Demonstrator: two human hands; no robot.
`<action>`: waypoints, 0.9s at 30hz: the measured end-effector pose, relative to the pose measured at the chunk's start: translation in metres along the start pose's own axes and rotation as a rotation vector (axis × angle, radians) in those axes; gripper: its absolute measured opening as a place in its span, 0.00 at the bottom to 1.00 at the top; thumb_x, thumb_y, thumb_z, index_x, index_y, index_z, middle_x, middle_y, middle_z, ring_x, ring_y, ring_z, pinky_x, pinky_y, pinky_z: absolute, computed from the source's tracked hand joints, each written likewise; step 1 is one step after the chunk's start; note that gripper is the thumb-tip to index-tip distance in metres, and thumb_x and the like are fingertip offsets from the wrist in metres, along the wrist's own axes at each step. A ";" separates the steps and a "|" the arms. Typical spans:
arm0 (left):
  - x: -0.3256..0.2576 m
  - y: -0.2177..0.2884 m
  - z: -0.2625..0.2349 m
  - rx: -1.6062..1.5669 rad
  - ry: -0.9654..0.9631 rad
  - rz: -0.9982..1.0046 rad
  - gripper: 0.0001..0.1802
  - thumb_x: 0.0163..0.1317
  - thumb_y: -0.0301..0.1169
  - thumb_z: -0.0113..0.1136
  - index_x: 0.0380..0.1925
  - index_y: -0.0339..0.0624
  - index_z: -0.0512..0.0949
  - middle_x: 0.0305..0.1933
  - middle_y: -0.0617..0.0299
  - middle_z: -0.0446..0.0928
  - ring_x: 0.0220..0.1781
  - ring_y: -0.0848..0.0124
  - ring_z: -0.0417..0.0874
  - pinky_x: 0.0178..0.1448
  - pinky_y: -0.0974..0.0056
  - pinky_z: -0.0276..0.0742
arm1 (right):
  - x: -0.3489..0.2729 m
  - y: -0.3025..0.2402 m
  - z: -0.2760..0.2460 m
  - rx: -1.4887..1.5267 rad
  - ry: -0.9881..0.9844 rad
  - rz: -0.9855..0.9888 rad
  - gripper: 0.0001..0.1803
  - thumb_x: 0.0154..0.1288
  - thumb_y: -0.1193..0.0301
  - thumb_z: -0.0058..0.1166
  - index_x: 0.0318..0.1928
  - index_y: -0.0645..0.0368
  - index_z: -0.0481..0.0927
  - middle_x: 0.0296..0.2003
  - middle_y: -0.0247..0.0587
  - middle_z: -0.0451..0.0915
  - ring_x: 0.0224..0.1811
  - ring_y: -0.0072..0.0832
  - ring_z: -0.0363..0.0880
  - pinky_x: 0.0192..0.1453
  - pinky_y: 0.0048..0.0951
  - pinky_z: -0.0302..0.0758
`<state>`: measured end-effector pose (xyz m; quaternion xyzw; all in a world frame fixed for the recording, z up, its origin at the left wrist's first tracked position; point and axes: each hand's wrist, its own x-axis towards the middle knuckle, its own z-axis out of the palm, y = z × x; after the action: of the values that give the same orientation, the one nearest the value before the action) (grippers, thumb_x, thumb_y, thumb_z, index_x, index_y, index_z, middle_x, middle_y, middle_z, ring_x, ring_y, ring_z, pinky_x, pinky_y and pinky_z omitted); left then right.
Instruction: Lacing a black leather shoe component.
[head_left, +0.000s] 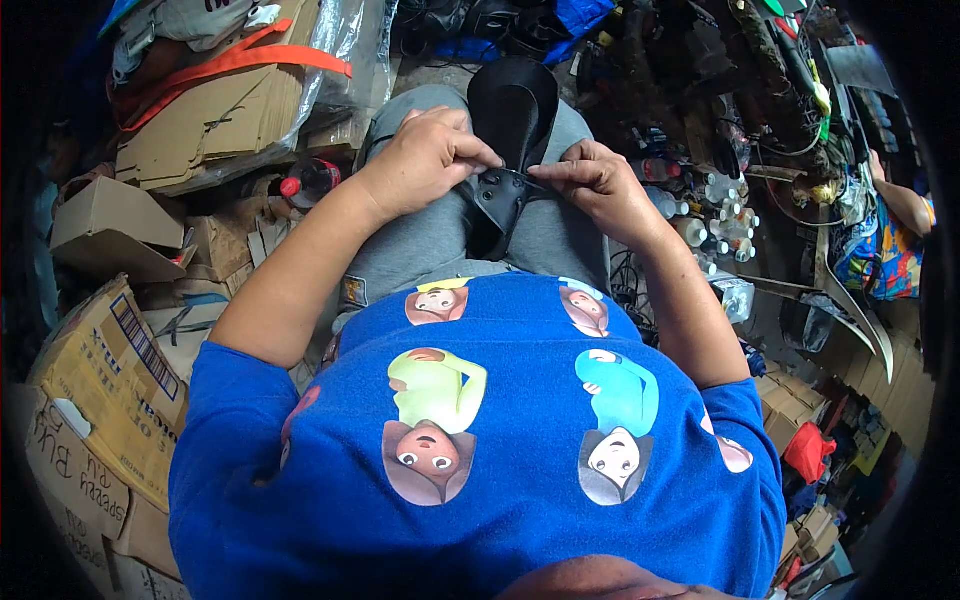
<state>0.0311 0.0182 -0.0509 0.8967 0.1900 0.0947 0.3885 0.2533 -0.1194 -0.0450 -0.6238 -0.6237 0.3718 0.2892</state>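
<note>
Across my lap, between my grey-trousered thighs, lies a long black shoe-like piece (511,115) with a rounded, hollow far end. Its exact kind I cannot tell. At its near end sits a glossy black part with round holes or studs (500,192). A thin dark strip (513,173) crosses the piece between my fingertips. From the left, my left hand (437,150) pinches the strip's left end with thumb and forefinger. Opposite it, my right hand (588,178) has its thumb and forefinger closed at the right end. The fingertips stay a small gap apart.
Flattened cardboard (220,125) with an orange strap is stacked at the far left, above an open box (115,230). A red-capped bottle (312,183) stands by my left forearm. Several small bottles (725,225) crowd the right side. Another person's arm (900,200) shows at far right.
</note>
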 end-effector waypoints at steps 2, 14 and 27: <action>-0.005 -0.002 0.004 -0.006 0.028 0.027 0.13 0.50 0.24 0.63 0.35 0.52 0.85 0.28 0.64 0.70 0.36 0.66 0.73 0.44 0.61 0.66 | -0.003 0.002 0.003 -0.052 0.019 -0.040 0.22 0.48 0.81 0.56 0.43 0.43 0.86 0.26 0.32 0.74 0.32 0.27 0.74 0.43 0.27 0.73; 0.002 -0.006 0.003 0.105 -0.020 0.082 0.13 0.52 0.27 0.61 0.37 0.57 0.85 0.31 0.68 0.71 0.42 0.71 0.73 0.57 0.60 0.54 | -0.002 0.005 0.007 -0.007 0.060 -0.034 0.18 0.51 0.75 0.60 0.43 0.43 0.86 0.26 0.32 0.77 0.34 0.29 0.75 0.47 0.30 0.68; -0.026 0.021 0.010 -0.083 0.271 -0.096 0.09 0.49 0.24 0.63 0.34 0.40 0.81 0.29 0.62 0.78 0.35 0.70 0.80 0.50 0.65 0.69 | -0.014 -0.014 0.009 -0.182 0.097 -0.007 0.18 0.54 0.75 0.59 0.46 0.45 0.84 0.28 0.33 0.76 0.38 0.30 0.74 0.53 0.34 0.59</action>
<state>0.0166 -0.0127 -0.0426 0.8488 0.2795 0.2039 0.3999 0.2386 -0.1339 -0.0375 -0.6626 -0.6423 0.2819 0.2624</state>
